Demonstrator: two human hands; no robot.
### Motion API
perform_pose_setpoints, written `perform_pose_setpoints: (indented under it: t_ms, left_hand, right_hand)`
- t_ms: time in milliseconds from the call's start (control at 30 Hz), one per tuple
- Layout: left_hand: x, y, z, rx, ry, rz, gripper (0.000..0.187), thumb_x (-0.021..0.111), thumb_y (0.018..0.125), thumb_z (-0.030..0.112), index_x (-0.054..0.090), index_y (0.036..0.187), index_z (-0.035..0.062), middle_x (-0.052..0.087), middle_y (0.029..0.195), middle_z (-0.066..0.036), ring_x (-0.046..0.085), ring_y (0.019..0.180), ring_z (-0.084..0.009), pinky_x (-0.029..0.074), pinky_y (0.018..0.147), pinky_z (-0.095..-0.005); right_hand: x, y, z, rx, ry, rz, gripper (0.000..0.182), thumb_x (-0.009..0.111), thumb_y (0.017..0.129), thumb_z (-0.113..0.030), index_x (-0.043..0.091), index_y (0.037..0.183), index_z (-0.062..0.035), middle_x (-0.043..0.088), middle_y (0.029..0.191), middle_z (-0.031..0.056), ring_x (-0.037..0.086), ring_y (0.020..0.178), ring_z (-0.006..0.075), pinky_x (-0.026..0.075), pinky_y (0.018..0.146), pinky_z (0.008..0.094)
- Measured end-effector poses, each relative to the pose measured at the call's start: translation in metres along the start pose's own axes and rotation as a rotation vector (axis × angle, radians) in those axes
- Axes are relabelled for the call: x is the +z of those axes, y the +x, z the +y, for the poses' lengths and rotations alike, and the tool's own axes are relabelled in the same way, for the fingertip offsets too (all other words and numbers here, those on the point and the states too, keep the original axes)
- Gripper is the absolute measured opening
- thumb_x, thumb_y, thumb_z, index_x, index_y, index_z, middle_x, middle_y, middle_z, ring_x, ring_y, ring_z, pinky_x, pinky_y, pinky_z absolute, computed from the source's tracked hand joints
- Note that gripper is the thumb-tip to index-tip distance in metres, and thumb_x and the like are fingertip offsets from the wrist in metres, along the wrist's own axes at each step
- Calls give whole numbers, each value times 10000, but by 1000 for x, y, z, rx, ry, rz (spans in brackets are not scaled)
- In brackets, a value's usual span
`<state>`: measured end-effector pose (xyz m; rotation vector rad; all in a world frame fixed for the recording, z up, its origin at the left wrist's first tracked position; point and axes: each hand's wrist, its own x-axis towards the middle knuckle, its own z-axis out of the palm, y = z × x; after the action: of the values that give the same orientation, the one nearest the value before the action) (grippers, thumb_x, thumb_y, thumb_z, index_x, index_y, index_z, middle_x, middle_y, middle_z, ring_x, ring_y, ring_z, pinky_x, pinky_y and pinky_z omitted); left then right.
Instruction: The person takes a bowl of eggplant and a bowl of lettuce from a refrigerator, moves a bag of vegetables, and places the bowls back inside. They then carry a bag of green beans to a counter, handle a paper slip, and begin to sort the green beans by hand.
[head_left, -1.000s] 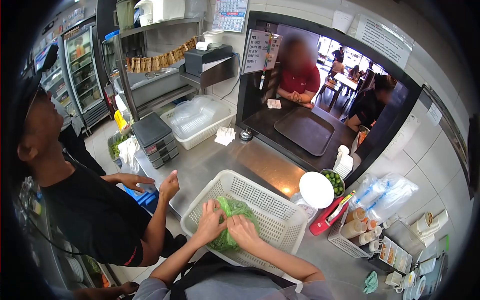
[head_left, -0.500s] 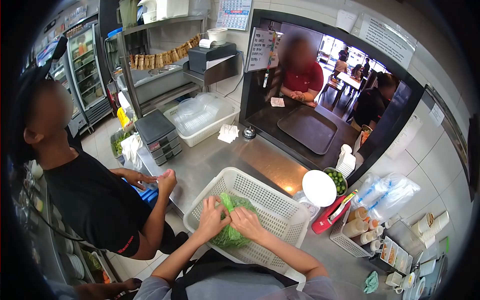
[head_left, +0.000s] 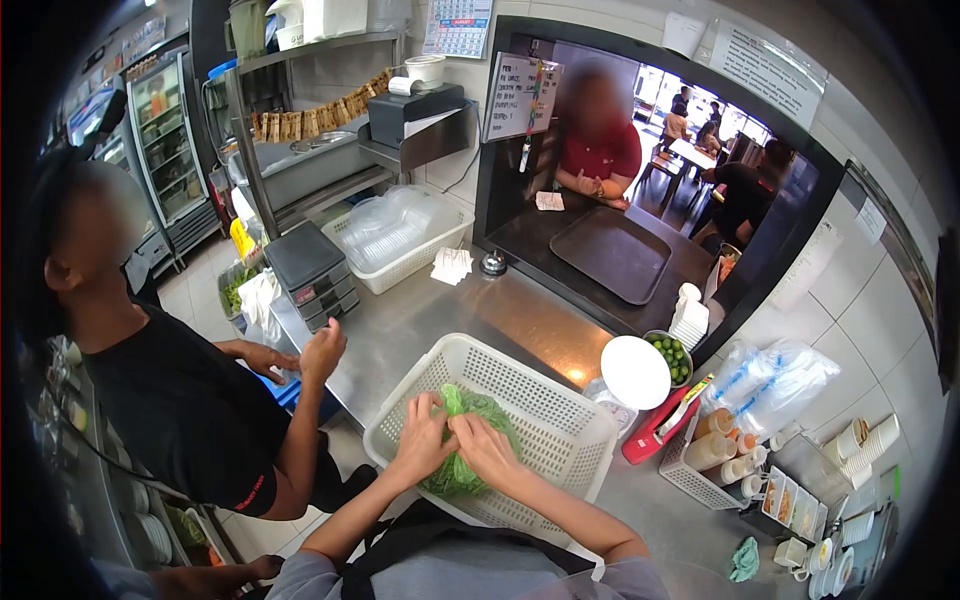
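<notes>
Pinching the gathered neck of a green plastic bag (head_left: 456,478), with fingers (head_left: 470,430) bent and bunched close together on both sides; precise grip of the thumbs hard to make out behind the knuckles. Left hand (head_left: 424,448) back upward, right hand (head_left: 488,455) just beside, angled inward. Forearms slanting up from the lower edge, wide apart at the elbows, converging at the bag; upper arms partly cut off. Below the hands, in the left part of a white perforated basket (head_left: 555,465), the bag itself, partly covered by them, with leafy-looking green contents blurred through the plastic. Around that, a metal bench (head_left: 440,312); near the basket's far right corner, a white disc (head_left: 635,373), partly hiding a bowl of green fruit (head_left: 672,352). To the left, a co-worker (head_left: 190,400) in black, lower legs hard to see. Beyond, at the hatch, a dark tray (head_left: 612,255) and a whiteboard (head_left: 518,98), too small to read fully.
</notes>
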<state>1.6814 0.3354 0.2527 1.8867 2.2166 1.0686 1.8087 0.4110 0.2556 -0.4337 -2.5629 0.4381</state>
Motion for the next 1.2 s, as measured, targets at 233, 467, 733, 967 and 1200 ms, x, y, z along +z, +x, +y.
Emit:
perform_pose_setpoints:
  t_ms: [233,467,733,967,1200]
  left_hand:
    - [-21,5,7,152,107,-2,301,734,552,95,646,830,20,416,1208,-138,359,1167,-340,372,925,-436]
    - [-16,10,1,196,9,-34,240,728,607,139,602,793,52,409,1176,-142,357,1123,-364,360,893,-447]
    - [-3,1,-19,-16,-185,2,148,674,657,113,592,764,52,418,1114,-172,367,1074,-365,327,923,-442]
    - [-5,0,4,20,-53,30,148,671,655,117,579,740,39,421,1110,-167,385,1035,-358,361,875,-422]
    - [-4,2,-2,6,-57,38,149,667,654,116,583,760,54,419,1118,-169,381,1048,-356,356,884,-417]
  right_hand:
    - [3,1,2,-120,-28,72,246,579,713,-27,456,926,-46,497,834,115,561,807,295,498,597,387]
    - [-7,-2,4,-249,20,128,228,585,705,-17,463,896,-34,493,814,107,555,757,277,492,583,370]
    - [10,-13,9,50,292,179,148,572,748,-12,484,868,-13,522,838,119,577,743,271,497,607,367]
    - [6,-11,4,-54,-152,162,130,612,683,-67,513,763,-40,521,739,86,577,697,231,490,590,323]
    - [-3,-3,3,-98,-110,205,108,611,686,-45,518,737,-24,494,677,81,554,643,220,452,554,324]
